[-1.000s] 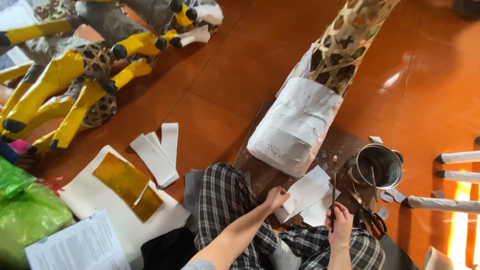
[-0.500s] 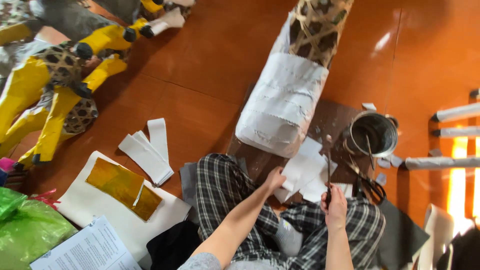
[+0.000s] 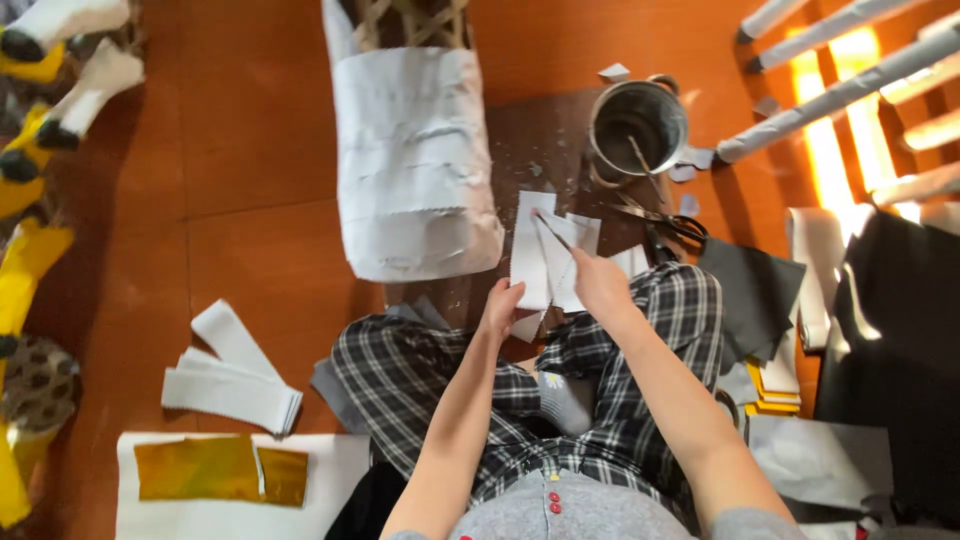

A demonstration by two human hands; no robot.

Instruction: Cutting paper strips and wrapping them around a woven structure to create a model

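Since the earlier frame the view has swung, so the paper-wrapped form (image 3: 415, 165) now stands upright at upper centre instead of leaning toward the upper right, and the yellow spotted figures (image 3: 30, 130) have slid to the far left edge.

Left of centre, a stack of white strips (image 3: 232, 375) lies on the floor, with gold foil (image 3: 220, 470) on a white sheet (image 3: 230, 510) below it. At centre, the left hand (image 3: 500, 305) pins the lower edge of the white paper pieces (image 3: 535, 255), its fingers curled down onto them. The right hand (image 3: 603, 285) has its fingers closed round a thin brush (image 3: 553, 232), whose tip rests on the paper.

The paper's long axis runs nearly top to bottom of the frame; the brush points to the upper left, handle toward the lower right. To do this well, I judge the left hand should hold the sheet flat while strokes follow the paper's length, with even coverage out to the edges.

Right of centre stand a metal pot (image 3: 637, 125) and scissors (image 3: 665, 222), with white rolled tubes (image 3: 850, 85) at upper right.
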